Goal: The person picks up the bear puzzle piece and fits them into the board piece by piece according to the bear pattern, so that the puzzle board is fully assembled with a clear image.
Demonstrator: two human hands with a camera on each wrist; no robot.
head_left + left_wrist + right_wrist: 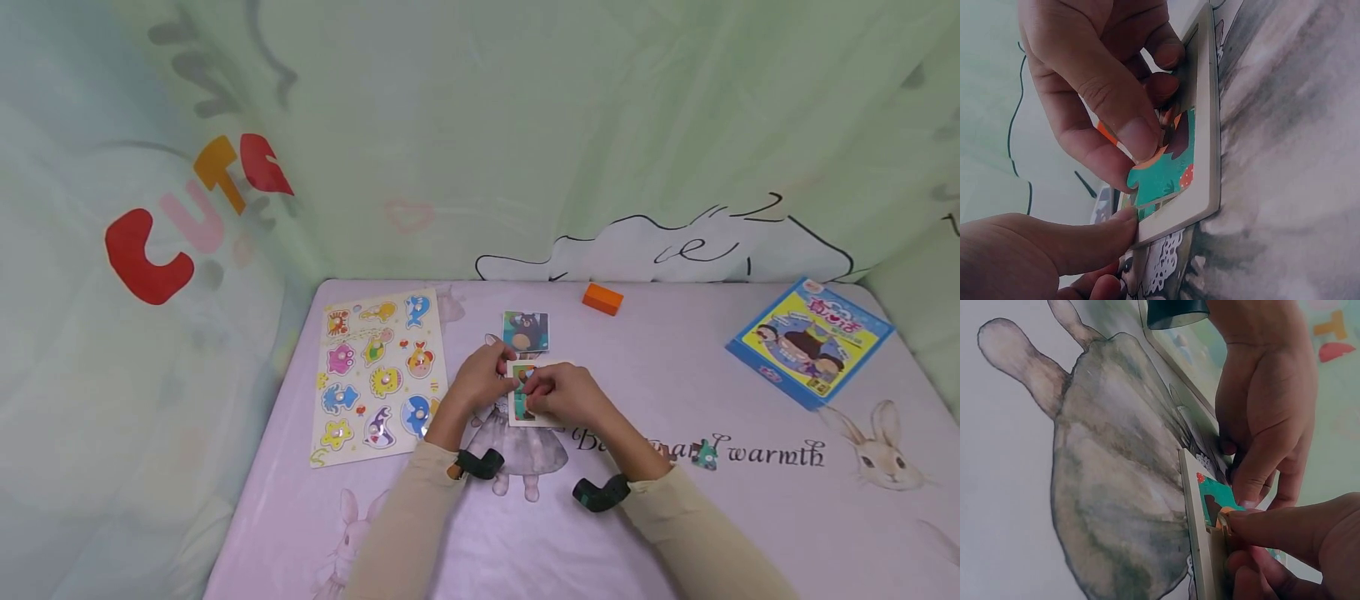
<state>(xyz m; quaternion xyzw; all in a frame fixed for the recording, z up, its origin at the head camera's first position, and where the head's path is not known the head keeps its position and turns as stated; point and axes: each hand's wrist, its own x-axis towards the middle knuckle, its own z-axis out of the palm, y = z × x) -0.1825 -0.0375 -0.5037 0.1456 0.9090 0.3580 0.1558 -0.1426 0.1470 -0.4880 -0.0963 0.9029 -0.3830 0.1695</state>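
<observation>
Close in front of the person lies a small puzzle board with a pale raised border [513,410], partly covered by the hands. The left hand [480,377] grips its left side, thumb [1113,228] on the border. Above the board, the right hand [568,396] pinches a small puzzle piece [1226,534] between thumb and fingers, mostly hidden by them. Inside the border sits a teal section [1163,181] with a red dotted mushroom cap. Just beyond the board is a square bear picture [527,332].
A wooden board of sea-animal pieces [386,381] lies at the left. An orange block [603,299] sits at the back, and a blue and yellow box [810,342] stands back right. A loose teal puzzle piece [704,455] rests right of the right forearm.
</observation>
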